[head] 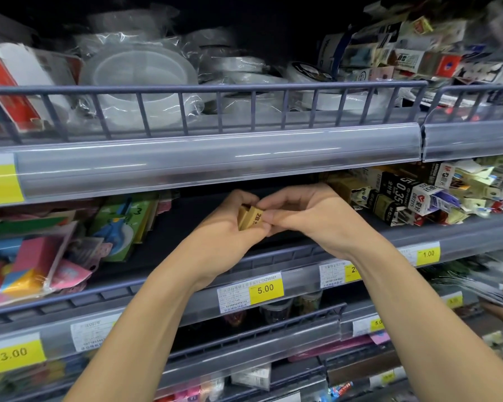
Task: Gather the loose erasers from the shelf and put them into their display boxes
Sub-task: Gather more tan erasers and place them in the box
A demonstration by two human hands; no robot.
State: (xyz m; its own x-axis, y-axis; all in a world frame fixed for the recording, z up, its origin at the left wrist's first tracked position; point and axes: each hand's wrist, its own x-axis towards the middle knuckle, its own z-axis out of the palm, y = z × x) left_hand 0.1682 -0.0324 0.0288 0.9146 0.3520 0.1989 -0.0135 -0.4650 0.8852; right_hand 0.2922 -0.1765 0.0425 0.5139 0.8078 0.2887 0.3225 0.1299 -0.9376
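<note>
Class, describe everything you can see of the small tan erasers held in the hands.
The tan erasers are small rectangular blocks in yellowish-brown sleeves, at least two stacked side by side. One face shows dark print reading "2B". They are tilted, held in front of the middle shelf, pinched between the left hand and right hand.

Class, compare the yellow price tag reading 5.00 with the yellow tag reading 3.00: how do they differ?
The 5.00 tag sits on the middle shelf's rail, just below the hands; the 3.00 tag sits one rail lower, far left. The 5.00 tag looks sharp, the 3.00 tag slightly blurred. Both are yellow with dark digits.
</note>
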